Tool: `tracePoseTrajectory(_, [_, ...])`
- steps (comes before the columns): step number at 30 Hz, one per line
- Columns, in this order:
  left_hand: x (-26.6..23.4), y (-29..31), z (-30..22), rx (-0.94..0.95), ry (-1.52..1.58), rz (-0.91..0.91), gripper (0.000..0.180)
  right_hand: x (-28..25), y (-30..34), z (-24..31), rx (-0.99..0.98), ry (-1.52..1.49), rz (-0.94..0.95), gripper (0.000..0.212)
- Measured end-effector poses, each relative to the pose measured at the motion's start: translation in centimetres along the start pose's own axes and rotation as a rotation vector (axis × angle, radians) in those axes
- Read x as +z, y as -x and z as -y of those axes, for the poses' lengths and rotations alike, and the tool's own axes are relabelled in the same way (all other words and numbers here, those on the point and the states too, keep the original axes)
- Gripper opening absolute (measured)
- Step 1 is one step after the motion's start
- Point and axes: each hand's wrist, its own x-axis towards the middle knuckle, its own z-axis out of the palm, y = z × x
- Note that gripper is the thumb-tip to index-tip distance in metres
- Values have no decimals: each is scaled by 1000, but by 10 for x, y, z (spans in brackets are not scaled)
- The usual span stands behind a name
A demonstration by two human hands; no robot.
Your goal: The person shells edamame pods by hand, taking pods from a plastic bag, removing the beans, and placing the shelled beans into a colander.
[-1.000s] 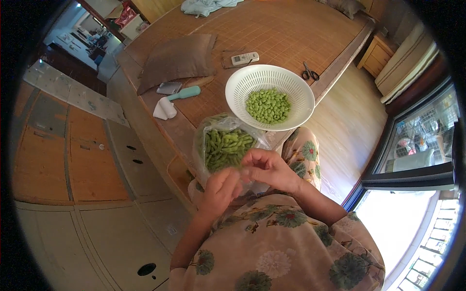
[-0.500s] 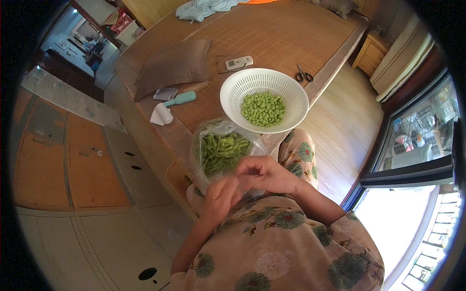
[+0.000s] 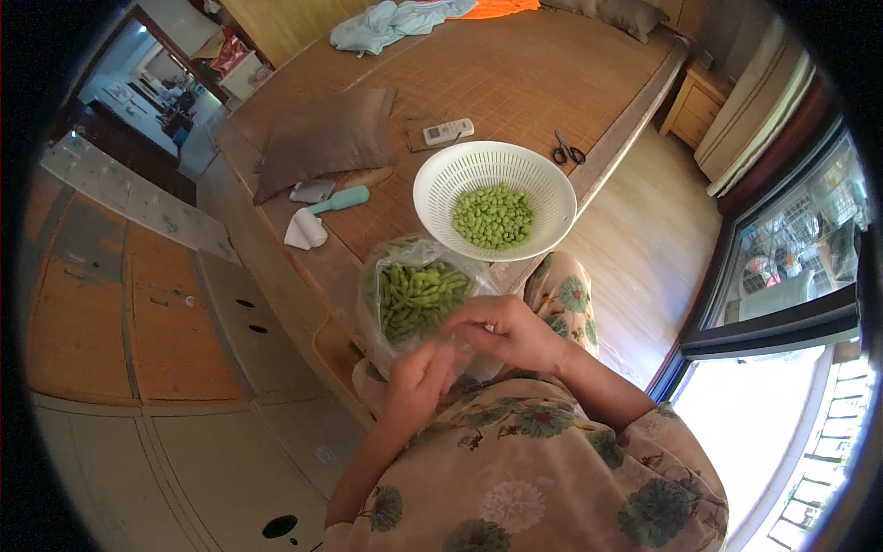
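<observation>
My left hand (image 3: 418, 379) and my right hand (image 3: 512, 333) meet in front of my body with their fingers bent together in a pinch. Whatever lies between the fingertips is hidden and blurred by motion. Just beyond them, a clear plastic bag (image 3: 370, 296) stands open, filled with green edamame pods (image 3: 421, 293). Farther off and a little to the right is a white slotted colander (image 3: 436, 182). Shelled green beans (image 3: 494, 218) lie in its bottom. Neither hand touches the colander.
On the brown mat-covered bed (image 3: 515, 83) lie a remote control (image 3: 448, 132), black scissors (image 3: 568, 150), a brown pillow (image 3: 326, 138), a teal-handled lint roller (image 3: 342, 199) and light blue cloth (image 3: 391, 26). Cabinets (image 3: 179, 322) flank the left, a window (image 3: 782, 248) the right.
Both hands stay together near the bag, their fingers shifting slightly. The whole view has tilted a little; the bag, colander and beans look the same.
</observation>
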Motion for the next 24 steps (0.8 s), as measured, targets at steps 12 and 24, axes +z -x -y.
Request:
tracePoseTrajectory(12, [3,10,22,-92,235,205,30,-55,-28,-38,95,660,-386,37])
tracePoseTrajectory(24, [0,8,29,-13,255,86,29,27,18,-27,275,-450,226,43])
